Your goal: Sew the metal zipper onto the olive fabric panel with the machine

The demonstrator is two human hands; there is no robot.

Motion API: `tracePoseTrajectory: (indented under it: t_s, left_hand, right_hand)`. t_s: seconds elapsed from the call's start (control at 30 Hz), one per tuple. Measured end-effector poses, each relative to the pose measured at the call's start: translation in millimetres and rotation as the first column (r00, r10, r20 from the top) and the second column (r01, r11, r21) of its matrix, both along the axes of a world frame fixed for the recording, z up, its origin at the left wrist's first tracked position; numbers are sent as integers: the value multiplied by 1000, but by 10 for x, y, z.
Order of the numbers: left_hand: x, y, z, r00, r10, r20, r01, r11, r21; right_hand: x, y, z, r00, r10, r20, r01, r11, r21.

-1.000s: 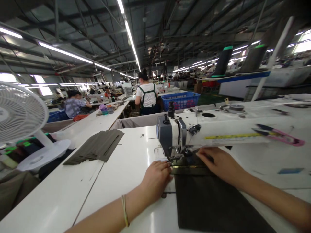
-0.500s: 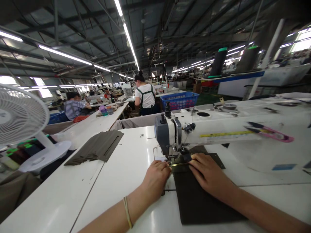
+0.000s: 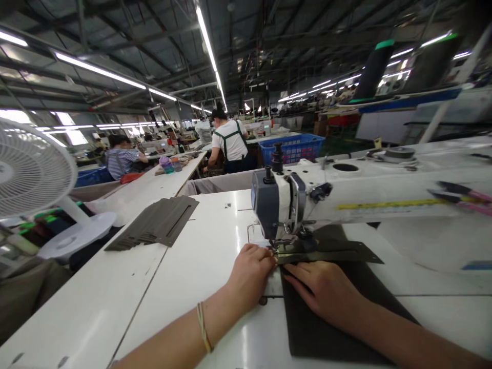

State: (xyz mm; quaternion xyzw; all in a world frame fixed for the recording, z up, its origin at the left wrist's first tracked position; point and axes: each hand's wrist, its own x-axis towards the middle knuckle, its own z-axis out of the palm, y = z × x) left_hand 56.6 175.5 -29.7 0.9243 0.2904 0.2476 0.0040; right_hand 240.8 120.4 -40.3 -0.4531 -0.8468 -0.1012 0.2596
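My left hand (image 3: 251, 271) is closed at the needle area of a white sewing machine (image 3: 279, 205), its fingertips pinching the left end of a dark olive strip (image 3: 346, 252) with a slit. The strip lies under the presser foot and sticks out to the right. Beneath it a larger dark panel (image 3: 319, 333) spreads toward me. My right hand (image 3: 326, 287) lies flat on this panel, fingers stretched out and their tips by the strip's near edge. The exact contact at the left fingertips is partly hidden.
A fanned stack of similar dark pieces (image 3: 157, 223) lies on the white table (image 3: 184, 287) to the left, near a white fan (image 3: 34, 169). Pink-handled thread snips (image 3: 461, 195) rest on the machine arm. Beyond are a blue basket (image 3: 292, 148) and co-workers (image 3: 230, 143).
The strip has swung round and now shows more of its length to the right. My right hand has drawn back toward me off the strip. My left hand stays near the needle.
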Motion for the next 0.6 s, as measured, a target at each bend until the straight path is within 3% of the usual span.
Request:
tracePoseTrajectory:
  t_s: [0.17,0.37,0.6]
  left_hand:
    - [4,-45,16,999,-24,-37,25,999,34]
    - [41,-61,36,998,9,-55,-3,994,107]
    - [96,-56,71,985,35,-170,0,979,204]
  right_hand:
    - [-25,12,18,997,-77,14,72,968,242]
    - [0,113,-43,997,-39,-60,43,997,67]
    - [68,149,-31,998,28,-60,-27,1000,13]
